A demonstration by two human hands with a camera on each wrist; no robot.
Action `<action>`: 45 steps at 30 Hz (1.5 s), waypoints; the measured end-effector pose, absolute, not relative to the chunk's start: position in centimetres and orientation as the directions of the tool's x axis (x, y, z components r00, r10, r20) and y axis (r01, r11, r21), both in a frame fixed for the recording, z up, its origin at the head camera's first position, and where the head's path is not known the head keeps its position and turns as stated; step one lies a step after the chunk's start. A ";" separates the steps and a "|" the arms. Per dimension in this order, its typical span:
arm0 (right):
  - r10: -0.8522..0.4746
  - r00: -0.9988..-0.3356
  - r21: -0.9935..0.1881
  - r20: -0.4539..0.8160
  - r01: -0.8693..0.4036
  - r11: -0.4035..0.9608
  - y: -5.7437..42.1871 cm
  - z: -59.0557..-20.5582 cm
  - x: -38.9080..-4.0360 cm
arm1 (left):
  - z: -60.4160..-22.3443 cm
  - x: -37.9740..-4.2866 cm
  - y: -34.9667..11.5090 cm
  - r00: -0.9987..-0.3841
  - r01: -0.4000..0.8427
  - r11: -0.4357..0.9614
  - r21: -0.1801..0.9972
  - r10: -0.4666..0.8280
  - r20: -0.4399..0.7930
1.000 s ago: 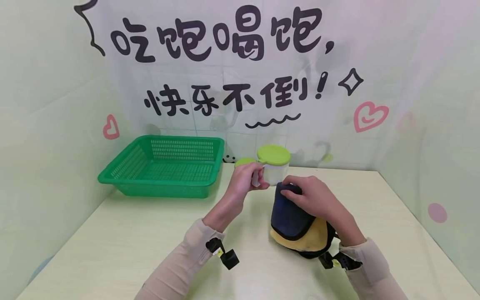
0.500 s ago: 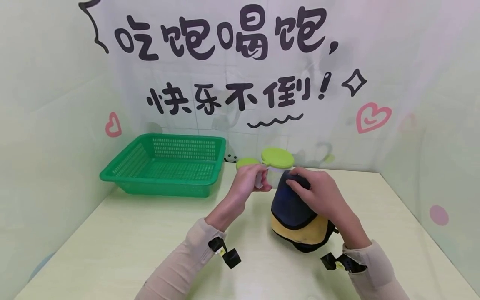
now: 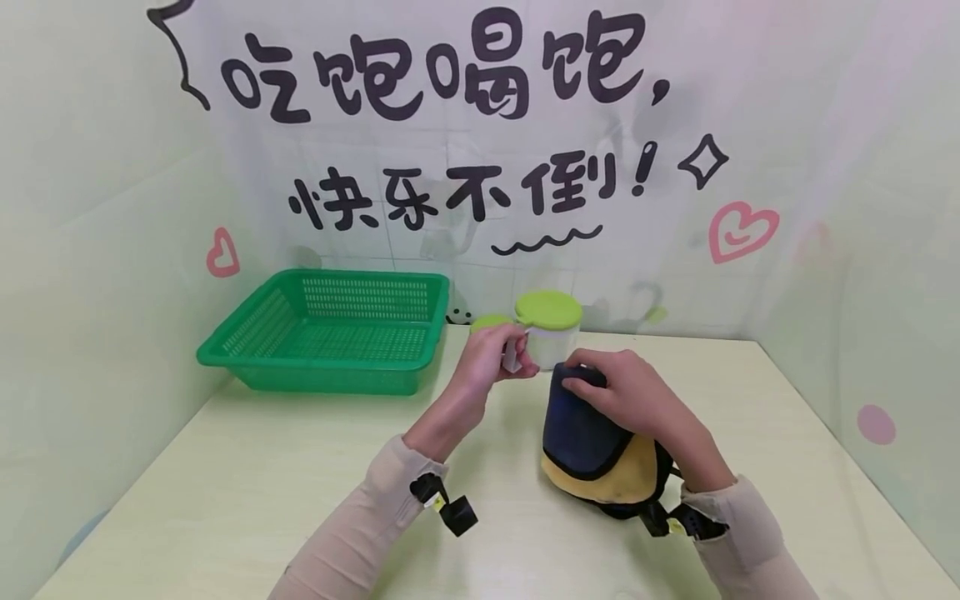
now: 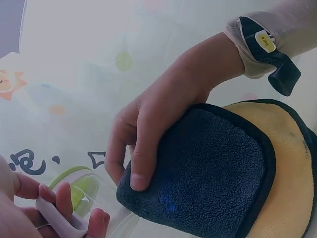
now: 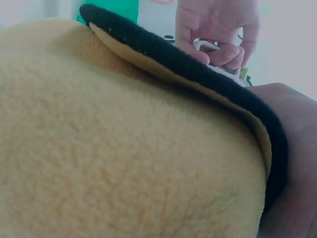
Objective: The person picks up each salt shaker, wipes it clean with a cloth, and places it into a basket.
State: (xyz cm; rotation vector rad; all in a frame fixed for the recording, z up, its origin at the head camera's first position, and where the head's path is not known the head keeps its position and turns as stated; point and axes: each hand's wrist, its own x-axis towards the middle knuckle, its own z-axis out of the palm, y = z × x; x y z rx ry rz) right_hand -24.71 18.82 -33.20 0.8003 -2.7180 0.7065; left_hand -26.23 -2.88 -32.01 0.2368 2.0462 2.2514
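Note:
My left hand (image 3: 483, 358) curls its fingers round the pale handle (image 4: 59, 218) of a clear canister (image 3: 549, 348) with a green lid. With my right hand (image 3: 630, 392) I grip a thick, plush cloth (image 3: 585, 433), navy on one side and yellow on the other, edged in black. In the left wrist view, the right thumb lies on the cloth's navy face (image 4: 208, 168) near its corner. The cloth's upper end is right at the canister's near side, and its loose layers hang towards me. Yellow plush fills most of the right wrist view.
A green plastic basket (image 3: 255, 367) stands at the back left of the pale table (image 3: 300, 475). Behind my left hand, a second green lid (image 3: 489, 321) shows, mostly hidden. A printed white sheet (image 3: 465, 142) covers the back wall, and pale walls close both sides.
My right hand moved the cloth up, then brought it back down to about where it was a second ago. My left hand keeps its hold on the canister's handle.

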 end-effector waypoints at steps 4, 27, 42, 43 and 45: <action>-0.457 -0.830 -0.386 0.320 -0.554 0.737 18.9 -33.4 -24.9 | -32.0 -26.2 -3.0 -0.983 0.040 -0.113 0.993 0.172 0.059; -0.380 -0.741 -0.323 0.553 -0.612 0.722 19.3 -32.7 -24.4 | -32.6 -26.2 -2.5 -0.982 0.023 -0.044 0.999 0.188 0.031; -0.465 -0.827 -0.384 0.316 -0.560 0.734 19.6 -33.1 -25.2 | -31.8 -26.2 -3.1 -0.978 0.026 -0.116 0.993 0.202 0.049; -0.466 -0.827 -0.381 0.314 -0.560 0.736 19.6 -33.1 -25.3 | -31.8 -26.1 -3.1 -0.977 0.027 -0.119 0.993 0.205 0.051; -0.466 -0.828 -0.377 0.311 -0.558 0.739 19.7 -33.1 -25.3 | -31.8 -26.1 -3.1 -0.976 0.032 -0.122 0.992 0.211 0.057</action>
